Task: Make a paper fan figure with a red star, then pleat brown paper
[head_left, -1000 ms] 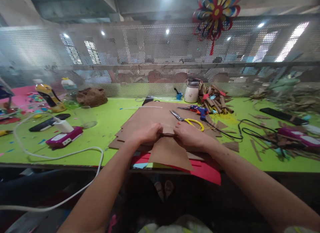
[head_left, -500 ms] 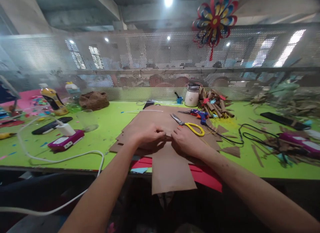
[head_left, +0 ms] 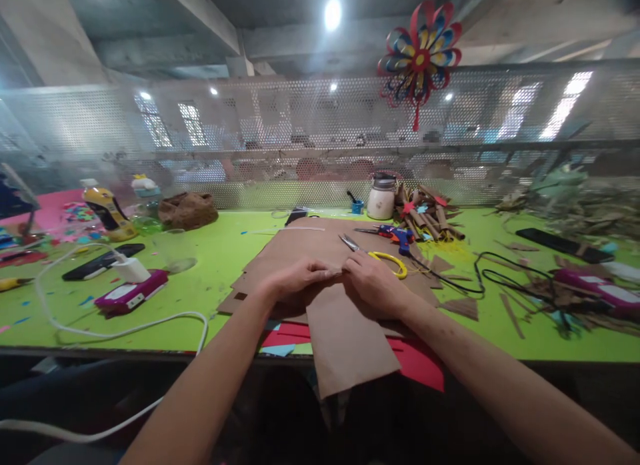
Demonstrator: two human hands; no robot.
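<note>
A strip of brown paper point(head_left: 353, 345) hangs over the table's near edge. Its far end is pinched between the fingers of my left hand point(head_left: 307, 277) and my right hand point(head_left: 373, 282), which nearly touch. Both hands are closed on that end, which looks narrowly folded or rolled, though the fingers partly cover it. Underneath lies a stack of brown cardboard sheets point(head_left: 295, 248). Scissors with yellow handles point(head_left: 390, 264) rest on the stack just beyond my right hand, partly hidden by it. A blue glue gun point(head_left: 397, 237) lies behind the scissors.
Red paper point(head_left: 417, 365) sticks out over the near edge. A purple power strip point(head_left: 133, 293) with a white cable and a clear cup point(head_left: 175, 252) stand left. Rolled brown paper pieces point(head_left: 430, 215) and a white jar point(head_left: 381, 198) are behind. A black cord point(head_left: 480, 272) loops at right.
The brown strip has swung slightly, its near end now tilted to the right. My right hand has shifted a little inward toward the left hand. The camera view has tipped slightly upward.
</note>
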